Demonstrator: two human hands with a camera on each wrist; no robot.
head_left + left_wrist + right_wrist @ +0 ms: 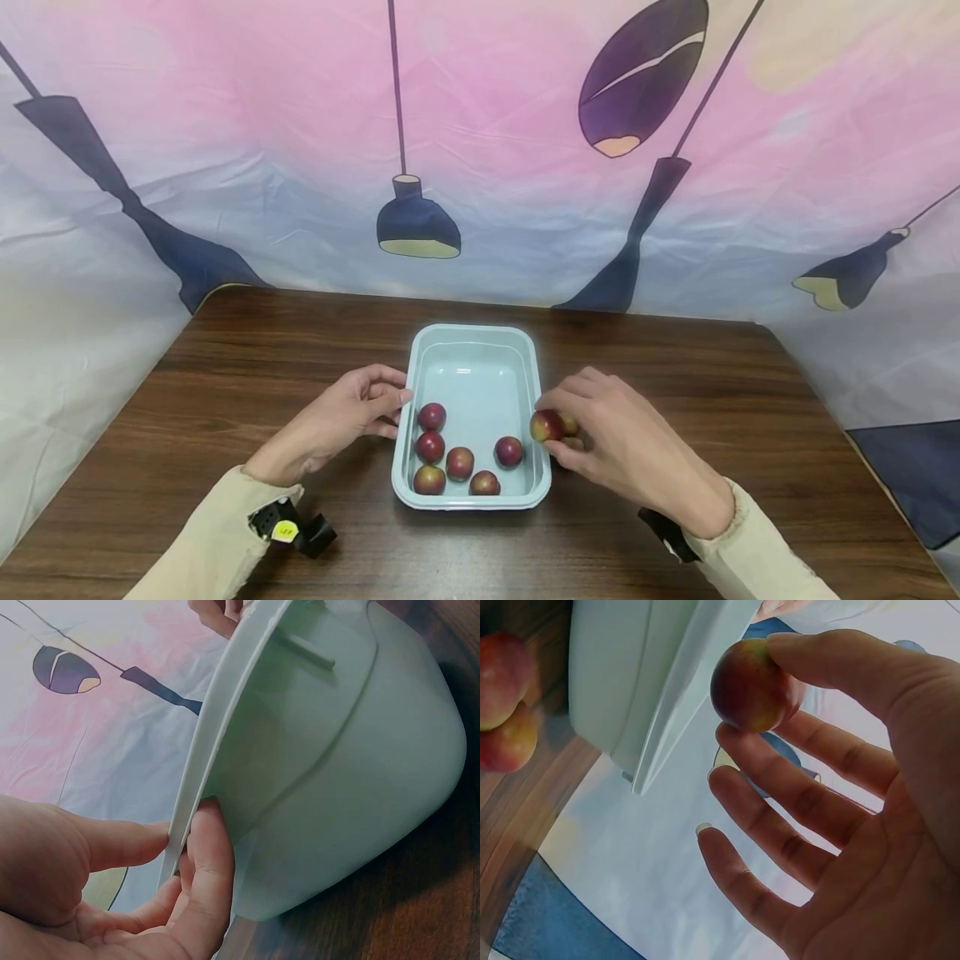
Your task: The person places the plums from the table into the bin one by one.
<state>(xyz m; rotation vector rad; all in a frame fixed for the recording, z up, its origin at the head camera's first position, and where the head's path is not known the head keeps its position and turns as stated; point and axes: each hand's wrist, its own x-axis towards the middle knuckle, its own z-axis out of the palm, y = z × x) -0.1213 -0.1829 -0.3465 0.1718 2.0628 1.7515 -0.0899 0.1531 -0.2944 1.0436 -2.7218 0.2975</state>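
A pale blue-green plastic tub (480,375) stands on the table with several dark red plums (460,463) in its near half. My left hand (367,406) pinches the tub's left rim. In the left wrist view, the thumb lies on one side of that rim (196,769) and the fingers are curled under the other. Between thumb and fingertips, my right hand (611,429) holds a red and yellow plum (754,686) close over the tub's right rim. The other fingers of that hand are spread, as the right wrist view shows.
Two more plums (502,679) lie on the table to the right of the tub, mostly hidden by my right hand in the head view. The dark wooden table (315,333) meets a printed cloth backdrop (510,208) at its far edge.
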